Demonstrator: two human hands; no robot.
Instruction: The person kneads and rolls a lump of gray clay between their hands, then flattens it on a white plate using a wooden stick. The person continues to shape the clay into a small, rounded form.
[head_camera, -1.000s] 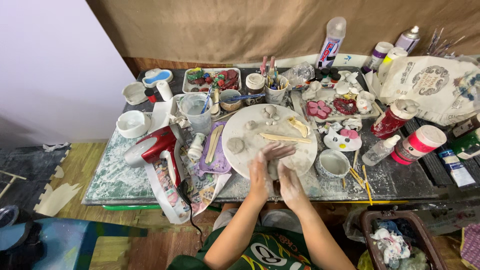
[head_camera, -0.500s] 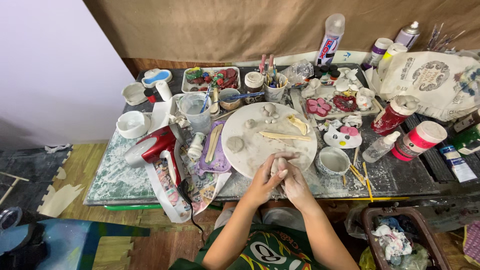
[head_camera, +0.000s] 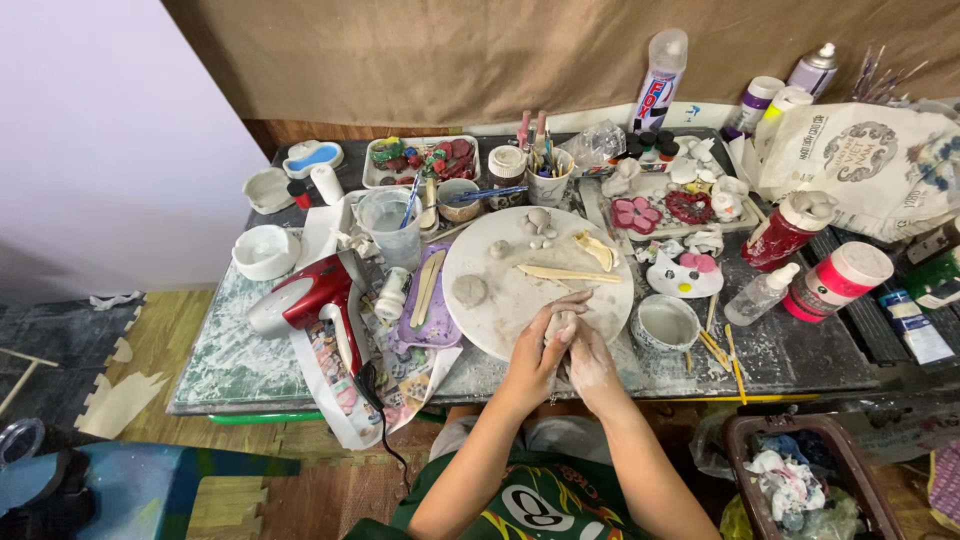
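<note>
nearest, at the front edge of the counter (head_camera: 790, 350): left hand (head_camera: 537, 350) and right hand (head_camera: 590, 362) pressed together, both dusted with pale powder, grip closed around a small lump of grey clay (head_camera: 562, 325) held between the palms. lump only partly visible above the fingers, sitting just over the near rim of the round white board (head_camera: 520, 290).

a little to the right, just beside the hands: a small round bowl (head_camera: 666, 323) with pale liquid, thin wooden sticks (head_camera: 722, 350) next to it. to the left: purple tray (head_camera: 432, 300) with wooden tools, then a red hair dryer (head_camera: 305, 300) lying on printed paper.

on the board, further out: a flattened clay disc (head_camera: 469, 290), a long wooden modelling tool (head_camera: 568, 273), some small clay balls (head_camera: 538, 222) near the far rim.

beyond the board: clear cup (head_camera: 390, 225) with a blue tool, cup of brushes (head_camera: 546, 180), tray of red painted pieces (head_camera: 420, 160). farthest, against the brown backdrop: tall spray can (head_camera: 660, 80).
</note>
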